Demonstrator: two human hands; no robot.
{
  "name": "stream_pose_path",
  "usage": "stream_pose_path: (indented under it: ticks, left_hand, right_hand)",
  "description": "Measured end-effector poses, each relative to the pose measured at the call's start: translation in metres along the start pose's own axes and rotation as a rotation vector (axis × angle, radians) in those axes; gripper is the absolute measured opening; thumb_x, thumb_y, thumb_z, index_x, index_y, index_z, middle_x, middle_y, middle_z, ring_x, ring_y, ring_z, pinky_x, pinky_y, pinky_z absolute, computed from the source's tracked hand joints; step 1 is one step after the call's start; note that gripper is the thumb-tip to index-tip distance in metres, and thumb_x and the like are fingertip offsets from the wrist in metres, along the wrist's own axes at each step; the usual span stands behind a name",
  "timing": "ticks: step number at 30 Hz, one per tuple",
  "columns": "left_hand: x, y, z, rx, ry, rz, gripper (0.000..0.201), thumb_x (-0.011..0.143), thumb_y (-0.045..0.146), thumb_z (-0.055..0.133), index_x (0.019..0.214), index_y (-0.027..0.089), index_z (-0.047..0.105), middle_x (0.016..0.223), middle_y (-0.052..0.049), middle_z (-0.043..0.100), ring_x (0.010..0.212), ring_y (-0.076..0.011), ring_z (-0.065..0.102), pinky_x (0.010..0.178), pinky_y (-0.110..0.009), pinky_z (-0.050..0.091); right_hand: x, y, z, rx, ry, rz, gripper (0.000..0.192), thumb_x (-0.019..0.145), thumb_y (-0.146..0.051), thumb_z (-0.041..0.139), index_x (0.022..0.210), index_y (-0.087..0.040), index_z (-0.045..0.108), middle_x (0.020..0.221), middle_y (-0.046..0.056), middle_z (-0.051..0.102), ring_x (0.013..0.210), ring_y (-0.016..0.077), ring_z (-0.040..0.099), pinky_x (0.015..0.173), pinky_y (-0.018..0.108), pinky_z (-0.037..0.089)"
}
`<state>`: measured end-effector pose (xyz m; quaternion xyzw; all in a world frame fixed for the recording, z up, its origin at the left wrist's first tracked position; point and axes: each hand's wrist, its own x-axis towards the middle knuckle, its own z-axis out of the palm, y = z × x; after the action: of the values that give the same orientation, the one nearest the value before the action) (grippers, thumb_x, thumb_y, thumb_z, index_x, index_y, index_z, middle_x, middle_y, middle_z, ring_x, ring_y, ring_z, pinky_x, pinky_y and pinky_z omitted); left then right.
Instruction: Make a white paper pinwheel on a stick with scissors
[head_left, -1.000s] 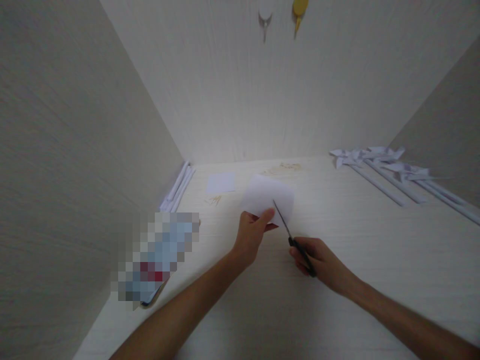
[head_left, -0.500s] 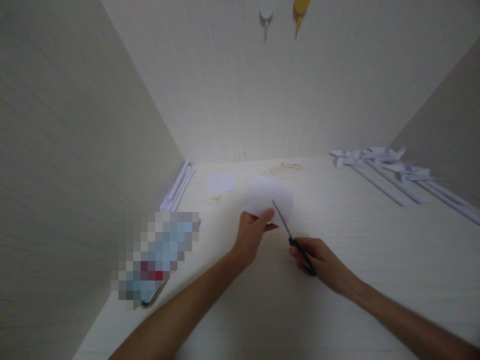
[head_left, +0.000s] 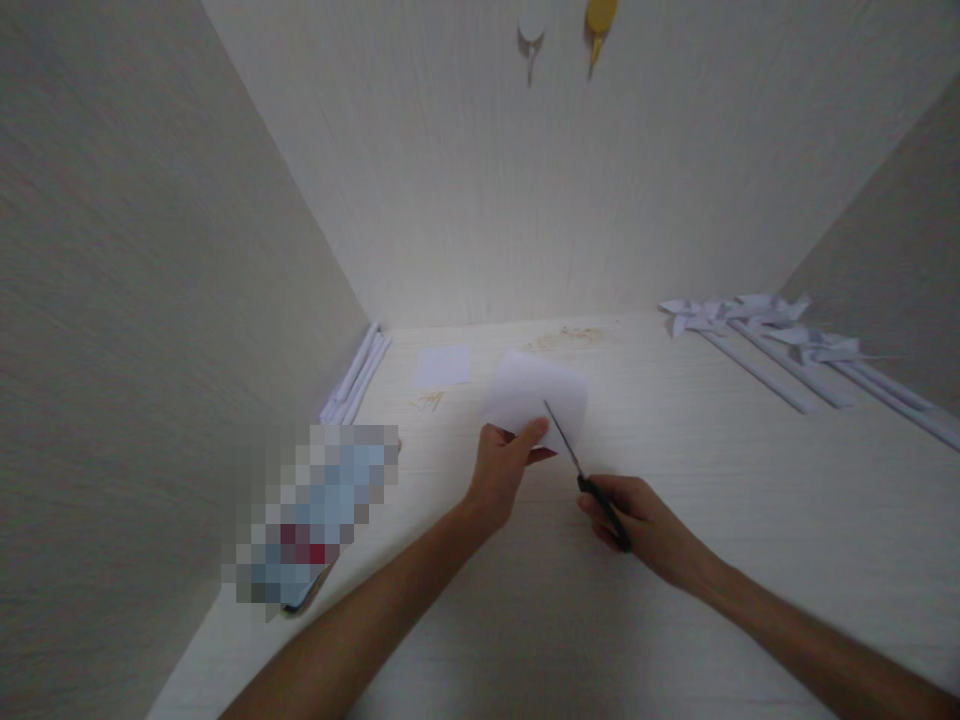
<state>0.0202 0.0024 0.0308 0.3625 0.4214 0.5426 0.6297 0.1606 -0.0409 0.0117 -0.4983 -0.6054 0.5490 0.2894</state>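
Note:
A white sheet of paper (head_left: 529,385) is pinched at its near edge by my left hand (head_left: 501,465), the thumb on top and the fingers beneath. My right hand (head_left: 637,520) is closed round the black handles of a pair of scissors (head_left: 602,508). The thin blades look closed together and reach over the right part of the sheet, their tip pointing up and left, close to the left thumb. Whether the sheet lies between the blades I cannot tell.
Paper pinwheels on rolled paper sticks (head_left: 757,360) lie at the right. Rolled paper tubes (head_left: 356,375) rest by the left wall, near a pixelated flat object (head_left: 322,525). A square paper (head_left: 442,367), small sticks (head_left: 429,402) and brownish bits (head_left: 577,337) lie towards the back.

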Motion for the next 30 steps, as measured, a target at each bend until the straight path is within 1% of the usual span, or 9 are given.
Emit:
stream_pose_path:
  ticks: [4, 8, 10, 12, 14, 19, 25, 28, 30]
  left_hand:
    - [0.002, 0.003, -0.003, -0.008, -0.008, -0.005, 0.024, 0.054, 0.027, 0.070, 0.072, 0.012, 0.064, 0.073, -0.003, 0.065, 0.064, -0.0132, 0.060, 0.063, -0.028, 0.052]
    - [0.014, 0.020, -0.015, -0.054, -0.038, 0.023, 0.019, 0.057, 0.026, 0.067, 0.072, 0.016, 0.062, 0.070, 0.000, 0.061, 0.060, -0.0099, 0.056, 0.054, -0.022, 0.049]
    - [0.022, 0.033, -0.023, 0.015, -0.116, -0.007, 0.016, 0.060, 0.030, 0.064, 0.066, 0.016, 0.060, 0.064, 0.001, 0.058, 0.057, -0.0085, 0.053, 0.051, -0.019, 0.047]
    - [0.029, 0.045, -0.032, 0.079, -0.141, -0.044, 0.016, 0.055, 0.027, 0.067, 0.057, 0.013, 0.058, 0.056, 0.000, 0.054, 0.050, -0.0087, 0.050, 0.044, -0.018, 0.043]
    - [0.034, 0.053, -0.041, 0.214, -0.188, -0.105, 0.016, 0.055, 0.026, 0.067, 0.056, 0.013, 0.059, 0.056, -0.001, 0.055, 0.049, -0.0081, 0.050, 0.043, -0.017, 0.041]
    - [0.039, 0.063, -0.055, 0.471, -0.284, -0.104, 0.015, 0.056, 0.028, 0.066, 0.057, 0.013, 0.063, 0.054, -0.003, 0.056, 0.044, -0.0067, 0.046, 0.037, -0.015, 0.030]
    - [0.038, 0.072, -0.059, 0.649, -0.364, -0.113, 0.025, 0.056, 0.025, 0.068, 0.042, 0.013, 0.051, 0.036, 0.006, 0.038, 0.033, -0.0013, 0.030, 0.033, -0.014, 0.017]
    - [0.039, 0.074, -0.060, 0.671, -0.368, -0.112, 0.024, 0.057, 0.023, 0.067, 0.043, 0.013, 0.050, 0.034, 0.006, 0.039, 0.032, -0.0011, 0.031, 0.033, -0.014, 0.019]
    - [0.040, 0.074, -0.060, 0.627, -0.313, -0.077, 0.024, 0.057, 0.023, 0.067, 0.043, 0.013, 0.050, 0.035, 0.005, 0.041, 0.032, -0.0022, 0.036, 0.033, -0.014, 0.023]
  right_hand:
    - [0.000, 0.000, -0.001, 0.000, 0.005, 0.003, 0.045, 0.068, -0.059, 0.048, 0.053, -0.018, 0.036, 0.045, -0.005, 0.033, 0.041, 0.0067, 0.029, 0.039, 0.022, 0.023]
    - [0.001, 0.001, -0.002, -0.026, -0.003, 0.005, 0.045, 0.070, -0.059, 0.045, 0.054, -0.018, 0.037, 0.046, -0.005, 0.034, 0.042, 0.0067, 0.030, 0.039, 0.022, 0.022]
    - [0.000, 0.001, -0.003, -0.048, -0.019, 0.000, 0.046, 0.071, -0.060, 0.043, 0.054, -0.018, 0.036, 0.046, -0.005, 0.034, 0.042, 0.0067, 0.030, 0.040, 0.022, 0.022]
    - [0.000, 0.001, -0.004, -0.070, -0.035, -0.006, 0.047, 0.071, -0.061, 0.042, 0.053, -0.018, 0.036, 0.046, -0.005, 0.034, 0.042, 0.0068, 0.030, 0.040, 0.022, 0.023]
    - [-0.001, 0.001, -0.004, -0.077, -0.054, -0.002, 0.047, 0.072, -0.061, 0.041, 0.053, -0.018, 0.035, 0.046, -0.005, 0.034, 0.042, 0.0067, 0.030, 0.040, 0.022, 0.023]
    - [-0.001, 0.003, -0.006, -0.090, -0.101, -0.010, 0.043, 0.074, -0.055, 0.043, 0.054, -0.018, 0.036, 0.047, -0.005, 0.034, 0.042, 0.0064, 0.030, 0.039, 0.021, 0.023]
    - [-0.001, 0.001, -0.008, -0.128, -0.168, -0.033, 0.042, 0.075, -0.054, 0.043, 0.054, -0.018, 0.037, 0.046, -0.005, 0.034, 0.042, 0.0061, 0.030, 0.039, 0.021, 0.022]
    - [-0.002, -0.002, -0.010, -0.118, -0.190, -0.055, 0.045, 0.076, -0.056, 0.041, 0.053, -0.017, 0.037, 0.047, -0.004, 0.036, 0.042, 0.0064, 0.031, 0.040, 0.021, 0.024]
    - [-0.001, -0.003, -0.010, -0.101, -0.167, -0.084, 0.047, 0.076, -0.057, 0.039, 0.052, -0.017, 0.039, 0.047, -0.003, 0.038, 0.043, 0.0066, 0.032, 0.041, 0.022, 0.025]
